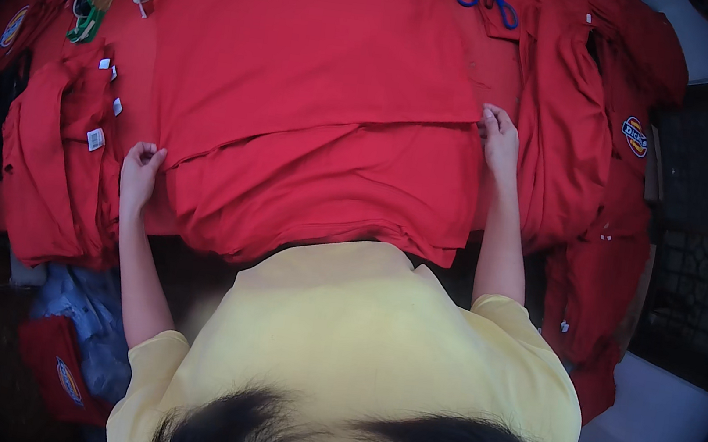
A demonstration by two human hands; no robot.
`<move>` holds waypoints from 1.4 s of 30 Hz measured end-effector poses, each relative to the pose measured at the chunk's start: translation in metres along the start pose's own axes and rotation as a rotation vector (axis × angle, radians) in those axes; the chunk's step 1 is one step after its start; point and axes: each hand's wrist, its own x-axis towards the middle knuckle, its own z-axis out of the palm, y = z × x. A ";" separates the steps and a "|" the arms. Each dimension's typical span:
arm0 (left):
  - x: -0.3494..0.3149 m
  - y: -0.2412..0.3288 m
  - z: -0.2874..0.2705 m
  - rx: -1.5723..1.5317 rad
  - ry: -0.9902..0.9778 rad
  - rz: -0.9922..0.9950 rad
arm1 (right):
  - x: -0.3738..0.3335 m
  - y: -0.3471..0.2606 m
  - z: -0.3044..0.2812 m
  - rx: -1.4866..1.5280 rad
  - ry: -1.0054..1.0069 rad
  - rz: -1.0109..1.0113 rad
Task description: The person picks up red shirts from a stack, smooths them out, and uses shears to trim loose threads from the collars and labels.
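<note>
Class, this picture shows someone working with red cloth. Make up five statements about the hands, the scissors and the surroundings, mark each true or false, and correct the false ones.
1. The left hand is at the left near corner of the spread red cloth. True.
2. The right hand holds the blue-handled scissors. False: they lie beyond it, and that hand is at the cloth's right near corner.
3. The person wears a yellow top. True.
4. The bluish plastic is at the person's right. False: it is at the lower left.
5. A white tag shows on red fabric left of the left hand. True.
</note>
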 end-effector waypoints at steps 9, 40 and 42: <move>-0.010 0.033 -0.050 -0.720 -0.442 0.109 | 0.003 -0.016 0.002 -0.038 -0.222 -0.497; 0.043 0.032 -0.008 -0.380 0.091 -0.299 | 0.069 0.003 0.059 0.553 0.040 -0.145; 0.044 0.019 -0.010 -0.387 0.064 -0.224 | 0.070 0.004 0.058 0.655 -0.036 -0.146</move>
